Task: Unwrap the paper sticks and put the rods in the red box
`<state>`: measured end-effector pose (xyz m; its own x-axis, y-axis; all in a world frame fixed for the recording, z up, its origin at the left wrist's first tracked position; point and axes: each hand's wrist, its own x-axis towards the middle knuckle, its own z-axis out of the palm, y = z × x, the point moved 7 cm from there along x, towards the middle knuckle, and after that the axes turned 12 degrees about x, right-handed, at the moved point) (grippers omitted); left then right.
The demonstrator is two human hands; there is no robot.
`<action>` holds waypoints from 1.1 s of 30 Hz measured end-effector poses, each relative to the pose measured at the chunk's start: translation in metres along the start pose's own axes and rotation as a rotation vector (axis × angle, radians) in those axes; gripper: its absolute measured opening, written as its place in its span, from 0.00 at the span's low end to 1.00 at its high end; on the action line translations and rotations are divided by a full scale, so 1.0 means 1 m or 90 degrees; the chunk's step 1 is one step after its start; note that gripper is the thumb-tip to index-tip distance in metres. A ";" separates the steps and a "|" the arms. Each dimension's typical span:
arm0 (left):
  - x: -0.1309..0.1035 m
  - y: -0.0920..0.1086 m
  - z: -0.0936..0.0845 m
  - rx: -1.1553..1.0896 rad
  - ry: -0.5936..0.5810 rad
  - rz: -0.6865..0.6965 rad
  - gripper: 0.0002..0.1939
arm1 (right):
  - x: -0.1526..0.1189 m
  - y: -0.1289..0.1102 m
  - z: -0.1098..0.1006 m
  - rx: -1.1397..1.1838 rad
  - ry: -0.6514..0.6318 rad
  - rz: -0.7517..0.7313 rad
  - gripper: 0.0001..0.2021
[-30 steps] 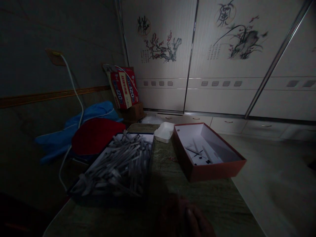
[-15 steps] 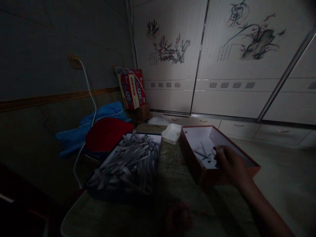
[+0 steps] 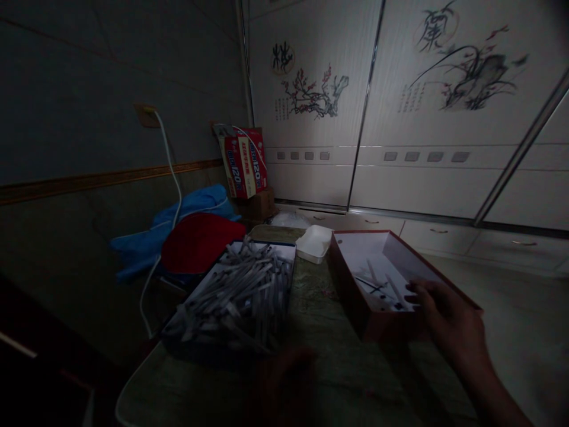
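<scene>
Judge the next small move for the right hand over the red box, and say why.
Probably draw the right hand back toward the blue box. It hovers at the near rim of the red box, fingers spread and seemingly empty; a few thin strips lie inside, while the blue box is heaped with similar strips. The left hand waits low, too dark to read.

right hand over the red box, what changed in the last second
A second ago the right hand was low at the near table edge. It then reached into the red box with a pale strip in its fingers, and now sits back at the box's near right rim, the strip no longer visible in its fingers. The left hand stays low at the near edge. The blue box of strips and white tray are unmoved.
</scene>
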<state>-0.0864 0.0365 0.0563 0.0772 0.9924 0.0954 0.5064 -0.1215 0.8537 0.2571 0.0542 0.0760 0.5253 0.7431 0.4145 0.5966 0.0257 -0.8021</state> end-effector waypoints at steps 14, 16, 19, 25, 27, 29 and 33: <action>0.133 -0.026 -0.054 0.808 -0.072 0.135 0.15 | -0.079 0.030 -0.017 0.124 0.015 0.200 0.23; 0.133 -0.029 -0.054 0.807 -0.069 0.127 0.15 | -0.082 0.032 -0.016 0.134 0.005 0.195 0.22; 0.134 -0.026 -0.060 0.800 -0.063 0.122 0.12 | -0.087 0.036 -0.013 0.151 -0.024 0.210 0.22; 0.118 0.031 -0.086 0.440 0.102 0.200 0.06 | -0.098 0.020 0.005 0.233 -0.058 0.247 0.23; 0.102 0.047 -0.080 0.173 0.086 0.179 0.07 | -0.107 0.001 0.024 0.313 -0.098 0.259 0.22; 0.084 0.052 -0.055 -0.113 -0.013 0.119 0.09 | -0.119 -0.020 0.047 0.410 -0.142 0.286 0.20; 0.049 0.045 0.004 -0.350 -0.132 0.018 0.11 | -0.149 -0.043 0.087 0.536 -0.241 0.315 0.23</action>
<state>-0.0560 0.0794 0.0972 0.2783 0.9582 0.0667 -0.0134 -0.0655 0.9978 0.0997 0.0006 0.0113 0.2851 0.9546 -0.0860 -0.3247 0.0117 -0.9458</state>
